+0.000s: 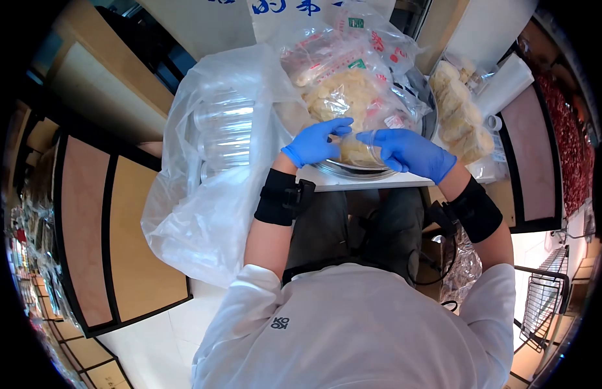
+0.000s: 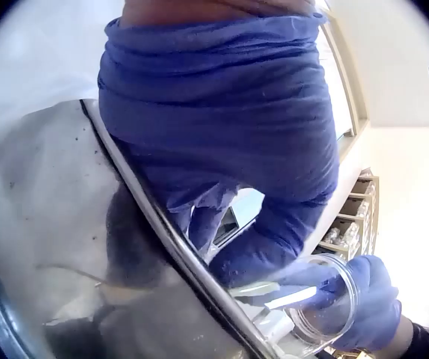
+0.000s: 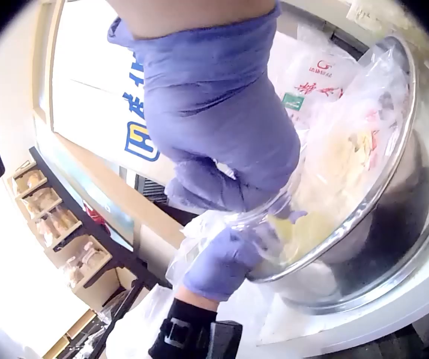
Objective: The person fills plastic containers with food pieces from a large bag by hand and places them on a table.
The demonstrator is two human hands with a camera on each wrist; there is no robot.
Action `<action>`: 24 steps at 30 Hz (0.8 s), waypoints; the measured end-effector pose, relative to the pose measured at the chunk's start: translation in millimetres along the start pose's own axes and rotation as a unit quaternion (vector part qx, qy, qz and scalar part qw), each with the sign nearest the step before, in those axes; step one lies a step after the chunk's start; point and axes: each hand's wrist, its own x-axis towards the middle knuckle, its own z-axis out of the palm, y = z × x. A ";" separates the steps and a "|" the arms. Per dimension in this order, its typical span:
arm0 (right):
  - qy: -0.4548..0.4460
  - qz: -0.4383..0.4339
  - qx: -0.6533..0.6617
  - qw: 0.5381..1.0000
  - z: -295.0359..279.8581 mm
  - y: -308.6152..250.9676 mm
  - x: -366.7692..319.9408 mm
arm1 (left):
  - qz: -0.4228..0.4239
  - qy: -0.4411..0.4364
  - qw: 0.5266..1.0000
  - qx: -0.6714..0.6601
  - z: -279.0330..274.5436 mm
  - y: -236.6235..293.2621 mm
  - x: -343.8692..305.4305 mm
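Observation:
My right hand [image 1: 414, 154], in a blue glove, grips a clear plastic jar [image 2: 341, 299] over the near side of a large steel bowl [image 3: 416, 127]. My left hand [image 1: 317, 142], also blue-gloved, is bent close beside the jar, its fingers reaching over the bowl's near edge. Pale strips show by its thumb in the left wrist view; I cannot tell whether the fingertips pinch any. In the bowl lies a heap of pale yellow pieces [image 1: 337, 97] in a clear plastic bag with red print [image 1: 382, 48].
A big clear bag [image 1: 191, 214] of stacked clear plastic containers [image 1: 226, 129] stands left of the bowl. To the right are several packs of pale yellow food [image 1: 460, 117] and a white roll [image 1: 508, 81]. The white tabletop edge [image 1: 337, 185] runs in front of my legs.

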 end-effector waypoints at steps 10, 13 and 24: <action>-0.082 -0.016 -0.117 0.990 -2.3 -3.3 -14.4 | -0.033 -0.101 0.991 0.075 -1.0 11.2 7.8; -0.058 -0.009 -0.060 0.996 -5.3 0.7 -15.0 | -0.022 -0.065 0.992 0.104 -0.4 11.3 7.0; -0.076 -0.096 0.097 0.988 -8.1 15.8 -21.7 | 0.015 -0.005 0.997 0.072 7.1 11.6 0.7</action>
